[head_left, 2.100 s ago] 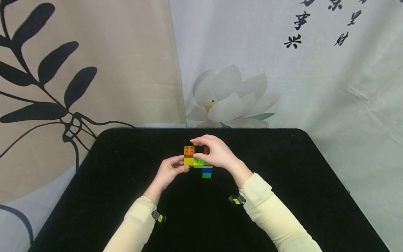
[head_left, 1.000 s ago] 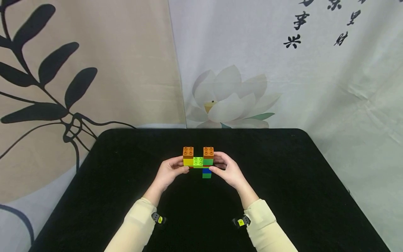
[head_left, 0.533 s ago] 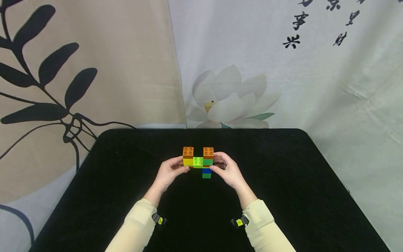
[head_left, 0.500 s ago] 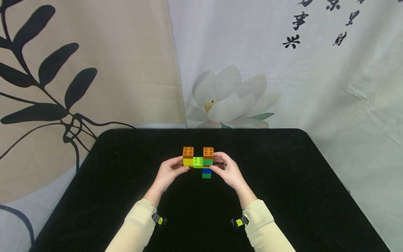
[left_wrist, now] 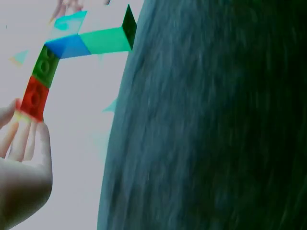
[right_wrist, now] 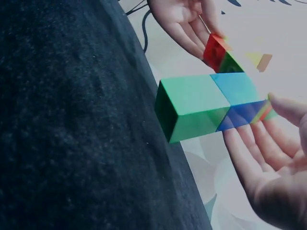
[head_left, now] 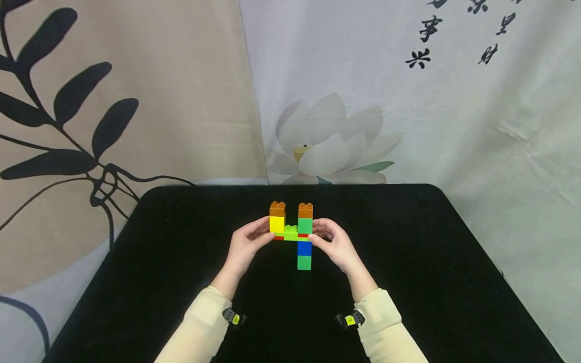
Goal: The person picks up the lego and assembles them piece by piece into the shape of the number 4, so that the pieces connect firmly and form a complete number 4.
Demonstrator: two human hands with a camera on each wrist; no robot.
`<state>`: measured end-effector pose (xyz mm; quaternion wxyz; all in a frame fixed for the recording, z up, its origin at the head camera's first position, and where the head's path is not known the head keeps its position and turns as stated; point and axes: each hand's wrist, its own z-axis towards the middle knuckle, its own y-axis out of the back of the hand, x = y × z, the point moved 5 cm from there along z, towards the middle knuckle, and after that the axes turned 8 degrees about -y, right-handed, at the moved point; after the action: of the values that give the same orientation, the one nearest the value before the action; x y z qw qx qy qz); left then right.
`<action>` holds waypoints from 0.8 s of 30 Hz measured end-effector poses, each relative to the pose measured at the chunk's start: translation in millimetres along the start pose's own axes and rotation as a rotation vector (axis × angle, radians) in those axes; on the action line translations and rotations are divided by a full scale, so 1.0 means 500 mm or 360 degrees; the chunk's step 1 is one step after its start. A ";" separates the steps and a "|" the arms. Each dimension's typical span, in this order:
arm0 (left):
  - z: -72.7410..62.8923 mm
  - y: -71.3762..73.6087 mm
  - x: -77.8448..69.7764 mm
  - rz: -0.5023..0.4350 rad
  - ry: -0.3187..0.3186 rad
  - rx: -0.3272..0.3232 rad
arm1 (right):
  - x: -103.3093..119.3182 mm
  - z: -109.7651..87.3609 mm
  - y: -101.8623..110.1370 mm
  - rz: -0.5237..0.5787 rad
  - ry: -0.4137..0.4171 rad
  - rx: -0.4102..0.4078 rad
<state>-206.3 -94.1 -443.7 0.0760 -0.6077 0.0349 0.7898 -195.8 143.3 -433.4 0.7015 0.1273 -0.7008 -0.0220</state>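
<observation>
Both hands hold one structure of joined toy building blocks (head_left: pixel 291 236) between them, over the middle of the table. Two towers rise from its lime crosspiece: an orange block (head_left: pixel 277 209) on a yellow block (head_left: pixel 277 224) at left, and an orange block (head_left: pixel 305 210) on a green block (head_left: pixel 305 225) at right. Below the right side hang a blue block (right_wrist: pixel 242 112) and a green block (right_wrist: pixel 192 108). My left hand (head_left: pixel 245 245) pinches the left end, by the red block (left_wrist: pixel 35 98). My right hand (head_left: pixel 335 245) pinches the right end, thumb in front, fingers behind.
A black cloth-covered table (head_left: pixel 181 242) with rounded far corners lies beneath the hands. Behind it hangs a curtain (head_left: pixel 345 60) printed with leaves, a lotus and dark characters. A small wrist camera (head_left: pixel 350 319) sits on the right sleeve, another on the left.
The right hand has come down from above the blocks to grip their right end. Just now the structure has tipped, so its front faces and the hanging blue and green blocks show more fully.
</observation>
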 end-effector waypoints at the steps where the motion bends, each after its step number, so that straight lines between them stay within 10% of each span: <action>1: -0.001 -0.005 0.000 -0.0024 -0.0001 -0.0016 | -0.001 -0.001 0.002 0.0038 -0.0012 0.0004; 24: -0.014 -0.046 0.042 0.0102 0.0209 -0.0105 | -0.019 -0.030 0.011 0.0152 -0.0310 -0.0101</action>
<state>-201.1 -70.9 -465.0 0.0283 -0.6589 0.0332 0.7510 -181.7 152.7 -441.1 0.6339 0.0690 -0.7700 -0.0231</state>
